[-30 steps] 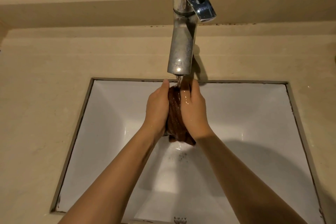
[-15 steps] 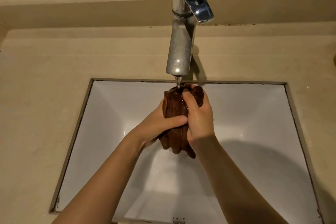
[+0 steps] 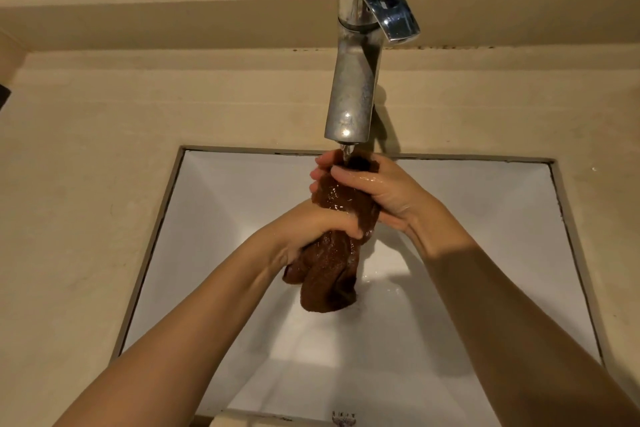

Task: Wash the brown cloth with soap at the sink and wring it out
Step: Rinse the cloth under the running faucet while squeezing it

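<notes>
A beige stone table [image 3: 86, 184] is seen in warm, dim light, with a white rectangular sink [image 3: 225, 218] sunk into it. Nearest the viewer, two bare forearms are reached in over the basin's front rim.

The brown cloth [image 3: 332, 270] is held above the basin, clear of its floor, bunched into a thick rope. Its loose lower end is left hanging in soft folds. Its middle is gripped by the left hand [image 3: 311, 229], whose fingers are curled tightly round it. Its upper end is clasped by the right hand [image 3: 381, 191], with the thumb laid across the front and the fingertips wrapped round from behind. The top is held right under the water stream [image 3: 346, 151] from the chrome faucet [image 3: 353, 80].

The cloth is judged to be limp, soaked and heavy with water, and probably slick if soap is in it; no lather can be made out. It is best held as it is, one hand at each end of the bunch, so that it can be twisted. A nubbly, towel-like weave is shown, dark and glistening.

Behind the faucet, a raised ledge [image 3: 138, 11] runs along the tiled wall.
</notes>
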Tool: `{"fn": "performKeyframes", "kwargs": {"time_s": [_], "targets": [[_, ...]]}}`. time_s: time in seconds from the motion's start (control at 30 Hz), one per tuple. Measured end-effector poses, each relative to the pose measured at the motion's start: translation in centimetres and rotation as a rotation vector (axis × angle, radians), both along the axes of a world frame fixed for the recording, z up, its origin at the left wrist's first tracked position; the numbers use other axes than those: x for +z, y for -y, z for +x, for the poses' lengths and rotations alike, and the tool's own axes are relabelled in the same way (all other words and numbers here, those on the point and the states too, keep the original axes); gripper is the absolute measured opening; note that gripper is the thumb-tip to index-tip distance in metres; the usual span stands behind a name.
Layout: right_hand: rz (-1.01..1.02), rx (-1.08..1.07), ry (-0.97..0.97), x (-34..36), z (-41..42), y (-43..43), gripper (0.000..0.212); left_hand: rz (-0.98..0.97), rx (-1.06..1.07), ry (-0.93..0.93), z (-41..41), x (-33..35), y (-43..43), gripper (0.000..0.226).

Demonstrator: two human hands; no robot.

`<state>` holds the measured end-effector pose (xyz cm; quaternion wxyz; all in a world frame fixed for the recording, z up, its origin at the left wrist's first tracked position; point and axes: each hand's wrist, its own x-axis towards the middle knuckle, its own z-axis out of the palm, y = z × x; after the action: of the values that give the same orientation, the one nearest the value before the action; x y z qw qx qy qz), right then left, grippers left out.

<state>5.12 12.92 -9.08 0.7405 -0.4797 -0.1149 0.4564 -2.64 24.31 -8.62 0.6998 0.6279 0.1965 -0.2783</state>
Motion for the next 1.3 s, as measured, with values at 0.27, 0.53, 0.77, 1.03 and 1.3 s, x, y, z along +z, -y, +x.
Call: {"fn": "performKeyframes", "kwargs": {"time_s": [0.27, 0.53, 0.77, 1.03, 1.3], "targets": [[-0.122, -0.364, -0.097, -0.5, -0.9, -2.2, 0.024, 0.115, 0.064, -0.034, -0.1, -0.6, 0.5, 0.011], [-0.491, -0.451, 0.157, -0.6, -0.7, -3.1, 0.02, 0.275, 0.058, 0.089, -0.1, -0.7, 1.4, 0.011], [-0.512, -0.301, 0.354, 2.0, -1.5, -3.1, 0.019, 0.238, 0.225, 0.103, -0.1, -1.3, 0.6, 0.018], [-0.449, -0.317, 0.418, 0.1, -6.5, 2.8, 0.047, -0.385, 0.665, 0.198, 0.2, -0.3, 1.2, 0.013], [-0.705, -0.665, 0.403, -1.2, -7.3, -1.2, 0.053, -0.424, 0.84, 0.205, 0.4, 0.4, 4.4, 0.013]]}}
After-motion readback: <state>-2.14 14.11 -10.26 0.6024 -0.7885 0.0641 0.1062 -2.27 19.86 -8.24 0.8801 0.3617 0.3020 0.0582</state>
